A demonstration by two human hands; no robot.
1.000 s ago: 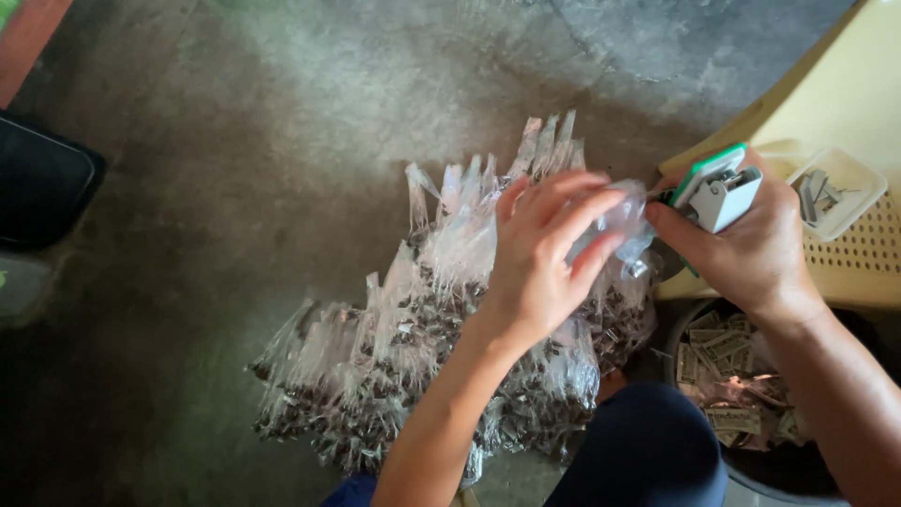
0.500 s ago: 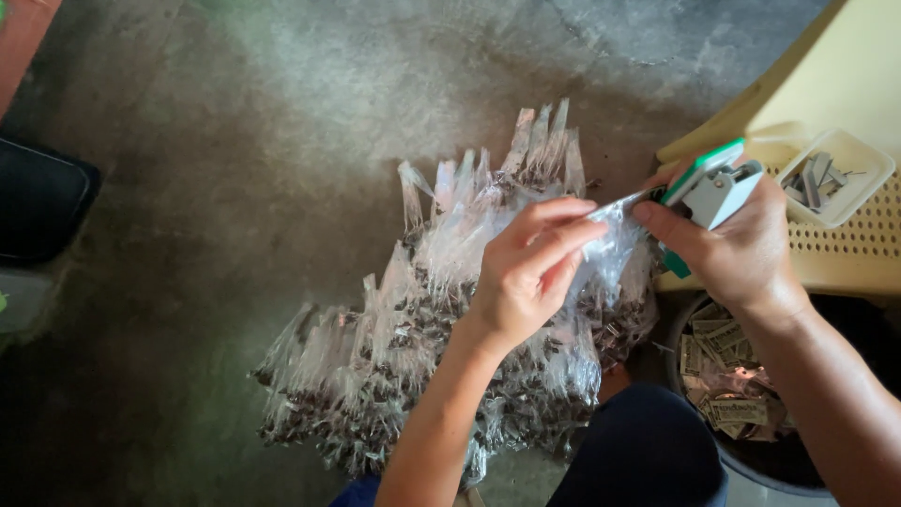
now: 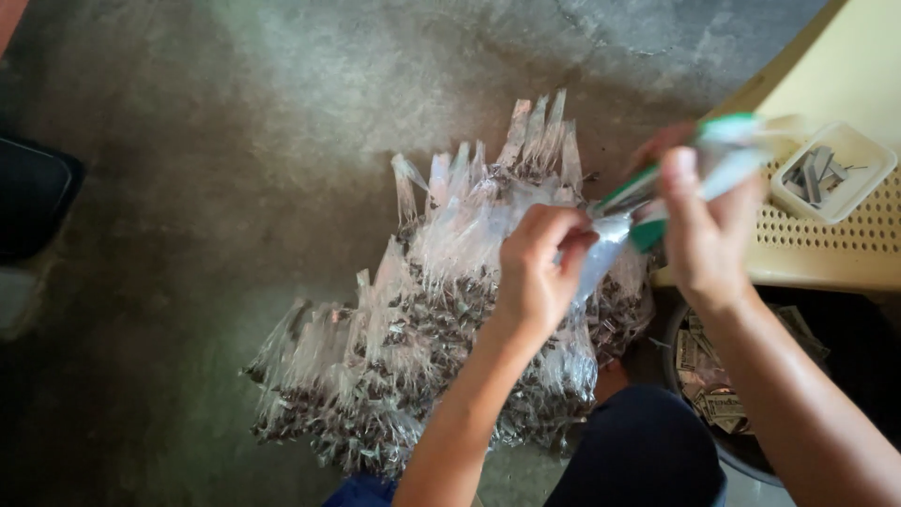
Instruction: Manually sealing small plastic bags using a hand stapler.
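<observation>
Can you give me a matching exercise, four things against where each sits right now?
Things:
1. left hand
2. right hand
3. small white tray
4. pile of clear packets

Places:
A. on the concrete floor
B. on the yellow perforated surface
C. pinching a clear plastic bag
D. gripping a green and white tool

Pairs: 1-C, 2-D, 3-B, 4-A

The pile of filled plastic bags lies on the concrete floor. Right of the pile stands a perforated stool, with a small tray of metal pieces on it. A bucket of paper slips sits below the stool, right of the pile.
</observation>
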